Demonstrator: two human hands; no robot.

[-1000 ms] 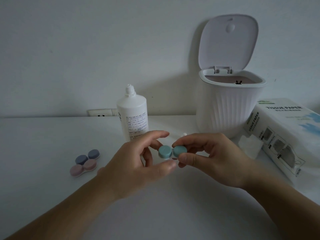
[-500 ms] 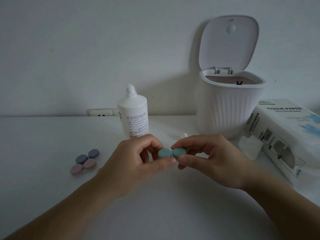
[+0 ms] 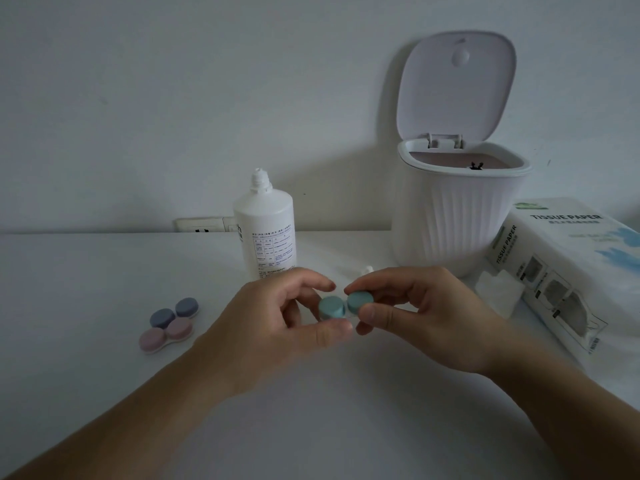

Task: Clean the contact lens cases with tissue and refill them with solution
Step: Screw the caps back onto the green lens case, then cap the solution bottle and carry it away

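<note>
The left hand (image 3: pixel 277 323) had closed its fingers round the teal lens case (image 3: pixel 344 305) — the right hand (image 3: pixel 415 317) pinched the other cap — held above the table (image 3: pixel 86 271), before the solution bottle (image 3: pixel 265 230).

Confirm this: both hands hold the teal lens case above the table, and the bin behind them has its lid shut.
Not quite. In the head view the bin has its lid open. Both hands, left and right, do hold the teal lens case.

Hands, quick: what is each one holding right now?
Left hand: closed on the left cap of the teal twin-cap plastic contact lens case.
Right hand: closed on its right cap.
</note>
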